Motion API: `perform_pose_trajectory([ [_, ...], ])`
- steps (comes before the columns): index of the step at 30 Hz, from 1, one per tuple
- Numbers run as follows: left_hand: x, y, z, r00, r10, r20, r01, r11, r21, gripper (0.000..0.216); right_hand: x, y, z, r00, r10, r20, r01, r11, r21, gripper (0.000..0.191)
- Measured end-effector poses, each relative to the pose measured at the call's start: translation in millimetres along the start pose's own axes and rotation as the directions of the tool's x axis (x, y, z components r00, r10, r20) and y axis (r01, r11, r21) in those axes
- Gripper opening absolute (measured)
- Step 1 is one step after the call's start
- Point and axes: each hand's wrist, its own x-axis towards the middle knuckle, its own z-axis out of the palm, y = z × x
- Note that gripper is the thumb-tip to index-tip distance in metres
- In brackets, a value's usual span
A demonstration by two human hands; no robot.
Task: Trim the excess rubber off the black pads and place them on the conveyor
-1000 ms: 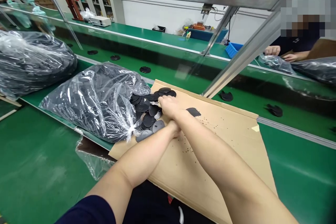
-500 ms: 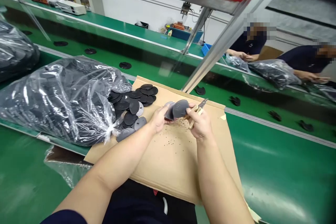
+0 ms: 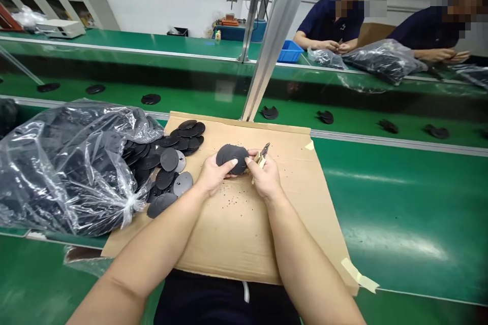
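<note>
Over the cardboard sheet [image 3: 244, 249], my left hand [image 3: 214, 175] grips black plastic discs [image 3: 231, 155], its thumb lying across their face. They overlap closely, so how many there are I cannot tell. My right hand [image 3: 266, 175] is closed round cutting pliers [image 3: 260, 156] with pale yellow handles and the jaws pointing away from me. Its thumb and finger also pinch the right edge of the discs. Left of my hands, a loose pile of black and grey discs [image 3: 168, 159] spreads from a clear plastic bag [image 3: 72, 162]. Small dark scraps [image 3: 232, 200] are scattered below the discs.
Behind the cardboard runs a green conveyor belt [image 3: 213, 104] carrying spaced-out black parts [image 3: 270, 112]. A metal post [image 3: 263, 56] rises at the cardboard's far edge. Two people sit across the belt beside a filled plastic bag [image 3: 385, 58] and a blue bin [image 3: 290, 52].
The discs have gone from fanned apart to closely overlapping, and my left thumb now lies on their face. The pliers stay in my right hand. My view has turned and shifted.
</note>
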Motion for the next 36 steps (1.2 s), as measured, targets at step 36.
perform_pose_trajectory([
  [36, 0.5, -7.2, 3.0, 1.0, 0.005, 0.003, -0.005, 0.979, -0.204, 0.04, -8.8, 2.5, 20.5, 0.98, -0.169, -0.108, 0.142, 0.964, -0.223, 0.033],
])
